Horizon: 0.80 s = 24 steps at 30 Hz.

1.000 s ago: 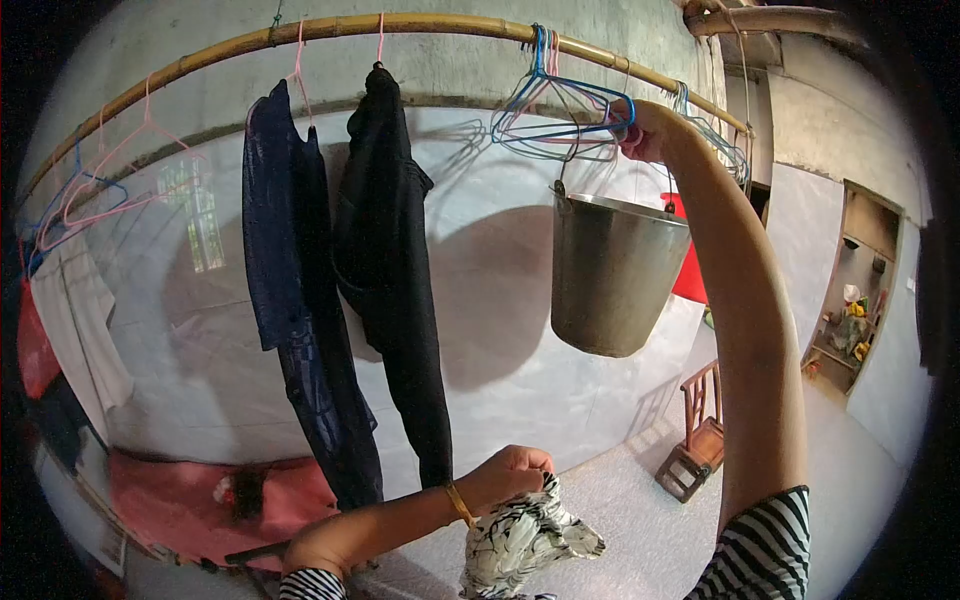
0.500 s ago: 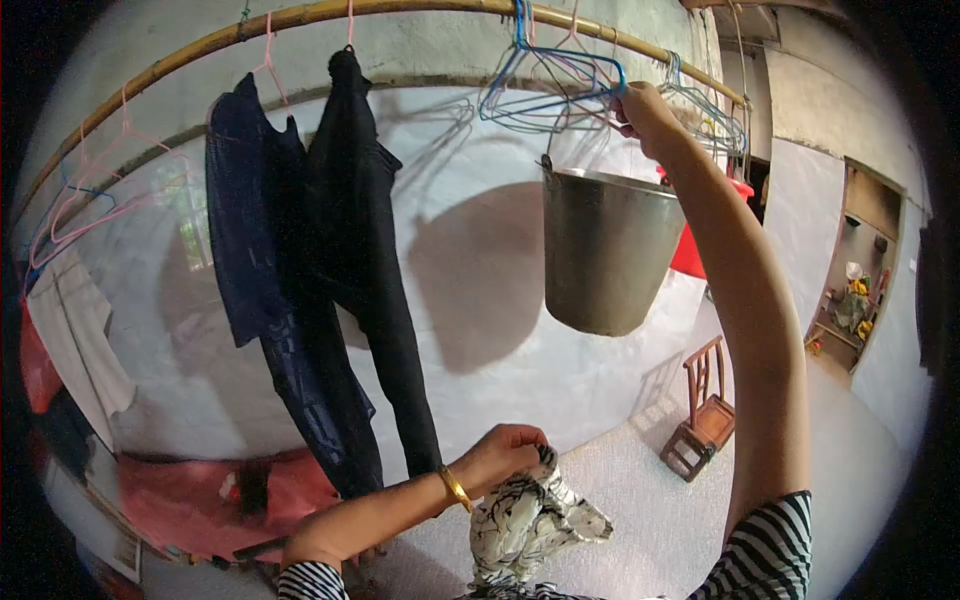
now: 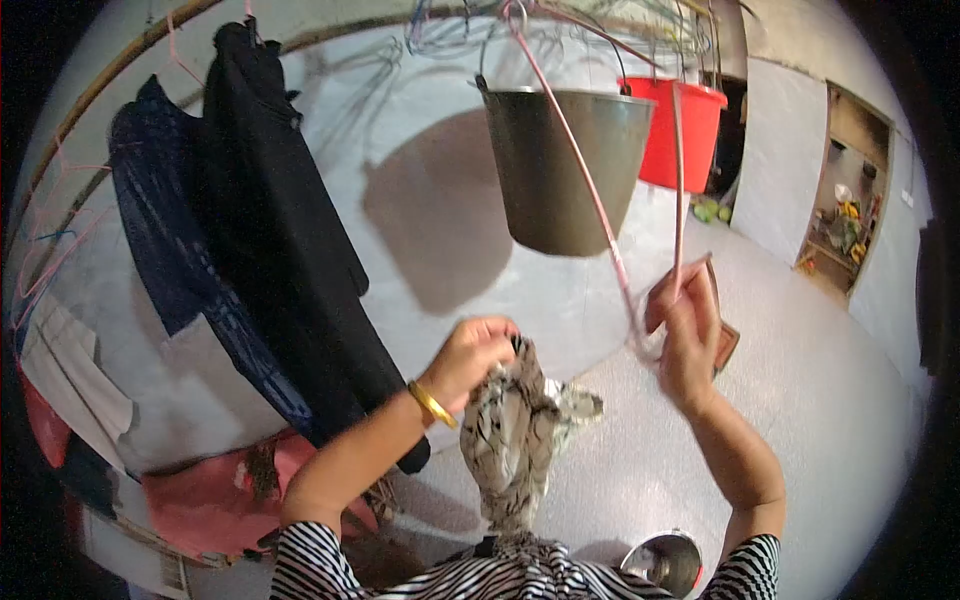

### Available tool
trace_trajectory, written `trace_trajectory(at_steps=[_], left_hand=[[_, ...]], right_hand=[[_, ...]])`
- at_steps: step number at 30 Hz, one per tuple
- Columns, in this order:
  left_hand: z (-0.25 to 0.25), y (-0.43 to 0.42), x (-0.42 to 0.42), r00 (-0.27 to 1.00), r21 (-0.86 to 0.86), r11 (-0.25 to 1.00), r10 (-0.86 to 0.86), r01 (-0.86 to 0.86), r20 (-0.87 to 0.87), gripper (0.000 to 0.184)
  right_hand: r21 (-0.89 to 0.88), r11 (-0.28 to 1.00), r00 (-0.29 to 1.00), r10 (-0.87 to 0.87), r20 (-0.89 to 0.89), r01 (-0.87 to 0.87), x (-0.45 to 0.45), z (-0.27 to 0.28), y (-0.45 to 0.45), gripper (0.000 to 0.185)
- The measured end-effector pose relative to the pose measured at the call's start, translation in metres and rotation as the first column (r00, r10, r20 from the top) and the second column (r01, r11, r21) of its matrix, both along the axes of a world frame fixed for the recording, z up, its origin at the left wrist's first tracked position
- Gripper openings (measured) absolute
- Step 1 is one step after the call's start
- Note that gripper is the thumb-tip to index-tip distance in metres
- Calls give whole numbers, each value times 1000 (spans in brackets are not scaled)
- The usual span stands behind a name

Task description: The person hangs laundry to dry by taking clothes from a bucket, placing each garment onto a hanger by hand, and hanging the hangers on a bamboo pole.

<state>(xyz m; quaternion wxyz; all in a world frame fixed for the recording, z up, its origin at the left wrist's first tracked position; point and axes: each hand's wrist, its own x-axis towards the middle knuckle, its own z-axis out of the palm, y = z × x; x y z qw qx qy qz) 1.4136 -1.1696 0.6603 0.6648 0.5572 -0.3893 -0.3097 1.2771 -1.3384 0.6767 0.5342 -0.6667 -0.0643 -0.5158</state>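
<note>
My left hand is closed, pinching the top of a crumpled cream garment with black markings, which hangs down in front of me. My right hand grips a pink clothes hanger by one side. The hanger's hook points up and away from me, across the view of a metal bucket. A gap separates the hanger from the garment.
Behind the hanger hang the metal bucket and a red bucket. Black trousers and a navy garment hang from a bamboo pole at left. Below stand a metal pail and a partly hidden wooden chair.
My right hand has come down from the blue hangers on the pole and now holds a pink hanger. My left hand has risen slightly with the garment. The view has tilted down.
</note>
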Motion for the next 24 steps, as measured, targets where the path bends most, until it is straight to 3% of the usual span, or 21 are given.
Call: trace_trajectory(at_steps=[1, 3, 8, 10, 11, 12, 13, 17, 20, 24], left_hand=[[5, 1, 3, 999, 15, 999, -34, 34, -12, 13], [18, 1, -1, 1000, -3, 1000, 23, -23, 4, 11], [29, -8, 7, 1000, -54, 998, -18, 19, 18, 11], [31, -13, 2, 999, -43, 998, -46, 47, 26, 11], [30, -15, 0, 997, -42, 997, -66, 67, 38, 10], [27, -13, 4, 997, -43, 997, -68, 69, 31, 10], [28, -15, 4, 997, -44, 997, -69, 70, 29, 10], [32, -22, 1, 996, -30, 996, -87, 88, 26, 11], [36, -25, 2, 995, -39, 994, -101, 102, 22, 12], [46, -30, 10, 988, -30, 988, -151, 153, 41, 12]], right_hand=[[-3, 997, 997, 73, -2, -73, -5, -21, 9, 12], [299, 931, 962, 252, -109, -210, -15, -36, 22, 23], [526, 850, 974, 143, -173, -32, -29, -26, -2, 27], [451, 892, 988, 104, -118, -41, -41, -26, -13, 32], [404, 914, 999, 44, 10, -45, -45, -26, -21, 31], [428, 892, 988, 105, 111, -143, -45, -18, -21, 31], [322, 938, 978, 71, 195, -132, -51, -6, -20, 32], [30, 939, 848, 296, 439, -343, -70, 21, -30, 45], [-57, 915, 798, 377, 471, -399, -67, 21, -24, 47], [-34, 885, 752, 415, 512, -465, -45, 12, -15, 46]])
